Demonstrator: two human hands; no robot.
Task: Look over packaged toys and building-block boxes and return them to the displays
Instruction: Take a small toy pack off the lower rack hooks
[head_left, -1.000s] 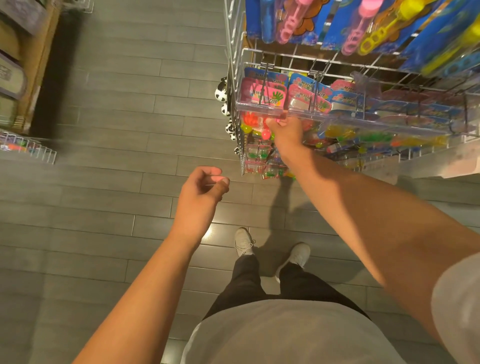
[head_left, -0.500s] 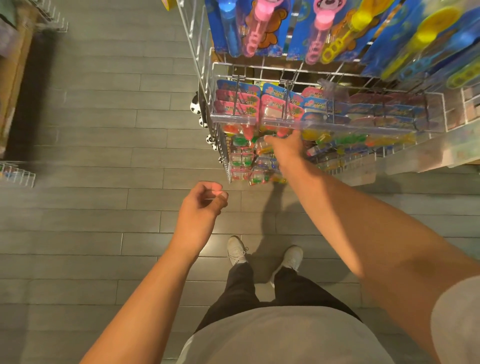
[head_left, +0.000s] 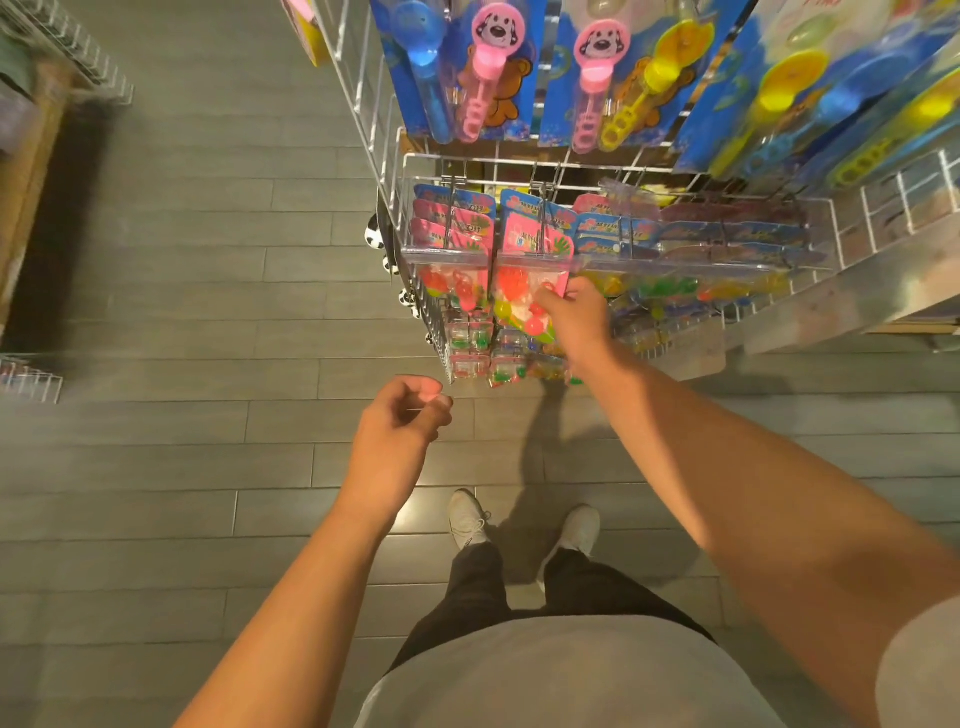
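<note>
Wire display rack (head_left: 415, 171), seen from above as you stood before it. Its upper tier carried hanging blue-carded bubble wand packs (head_left: 485, 67), with pink, yellow and blue wands. Below these, hooks near the rack's front edge held rows of pink-headed toy packets (head_left: 452, 228) at the left corner and blue-headed packets (head_left: 613, 231) toward the right, behind a clear plastic strip (head_left: 675, 266). Smaller clear packets (head_left: 470, 348) hung on the lowest tier at the left corner.

Your right hand (head_left: 574, 317) reached forward with the arm extended, fingers curled onto the clear bag of a pink-headed toy packet (head_left: 524, 280) that hung on the second hook from the rack's left corner; the hand grasped the bag's right side, with coloured pieces visible inside.

Your left hand (head_left: 400, 421) hovered lower, apart from the rack and above the grey plank floor (head_left: 208, 312), its fingers loosely curled with the thumb near the forefinger, holding nothing. Your white shoes (head_left: 467, 519) stood beneath it.
</note>
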